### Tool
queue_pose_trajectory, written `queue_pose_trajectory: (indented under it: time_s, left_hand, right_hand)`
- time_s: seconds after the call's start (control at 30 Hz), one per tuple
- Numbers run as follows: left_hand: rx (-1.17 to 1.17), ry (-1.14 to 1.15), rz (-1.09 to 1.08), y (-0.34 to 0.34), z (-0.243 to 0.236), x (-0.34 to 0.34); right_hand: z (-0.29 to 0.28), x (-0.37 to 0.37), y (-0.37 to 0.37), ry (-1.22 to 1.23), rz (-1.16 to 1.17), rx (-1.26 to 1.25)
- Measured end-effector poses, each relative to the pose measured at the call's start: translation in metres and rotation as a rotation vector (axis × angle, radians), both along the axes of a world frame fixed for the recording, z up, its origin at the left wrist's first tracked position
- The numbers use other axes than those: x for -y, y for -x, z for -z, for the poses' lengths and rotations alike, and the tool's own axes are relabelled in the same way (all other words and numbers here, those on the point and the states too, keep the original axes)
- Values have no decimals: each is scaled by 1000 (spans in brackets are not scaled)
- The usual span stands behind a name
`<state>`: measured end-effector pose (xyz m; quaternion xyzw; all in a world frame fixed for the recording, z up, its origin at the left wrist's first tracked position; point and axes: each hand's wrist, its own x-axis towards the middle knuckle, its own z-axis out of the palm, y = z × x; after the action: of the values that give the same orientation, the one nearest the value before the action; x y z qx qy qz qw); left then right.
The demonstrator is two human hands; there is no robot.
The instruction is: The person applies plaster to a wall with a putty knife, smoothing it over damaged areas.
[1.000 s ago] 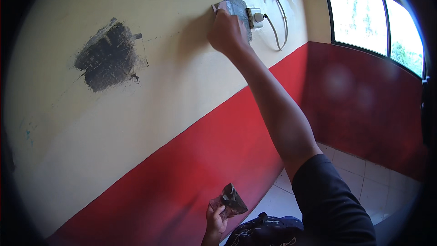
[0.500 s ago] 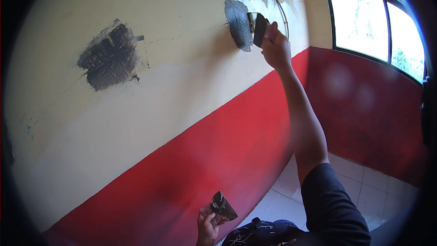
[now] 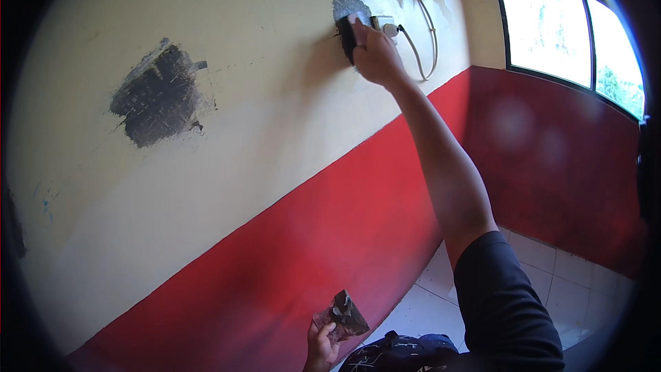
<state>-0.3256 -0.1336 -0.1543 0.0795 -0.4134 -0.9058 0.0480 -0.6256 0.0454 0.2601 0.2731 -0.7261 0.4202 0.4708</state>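
From my end, the risk I see is my right hand [image 3: 377, 55], gripping the scraper [image 3: 345, 40] over the grey patch [image 3: 350, 5] just left of the socket [image 3: 381, 23]: swing too far right and it could clip the plug [image 3: 391, 30]. My left hand [image 3: 321, 346] is pinching a grubby plate [image 3: 352, 317] way below the socket, and tipping it might spill gunk. Half a second ago the scraper covered the socket; now it's left of it.

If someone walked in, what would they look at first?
Probably the big dark grey patch on the cream wall, at the picture's left. Next, the right hand, up high, holds a flat tool over another grey patch beside a white socket. Below, the left hand holds a grey-smeared flat piece in front of the red lower wall.
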Motion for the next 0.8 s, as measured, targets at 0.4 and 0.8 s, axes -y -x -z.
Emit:
queue_pose_trajectory:
  time_s: [0.4, 0.8]
  left_hand:
    - [-21, -11, 14, 18, -9, -50]
    - [-3, -27, -42, 0, 0, -25]
  right_hand:
    - [-7, -66, -5, 26, 23, -28]
    - [3, 3, -31, -106, 41, -59]
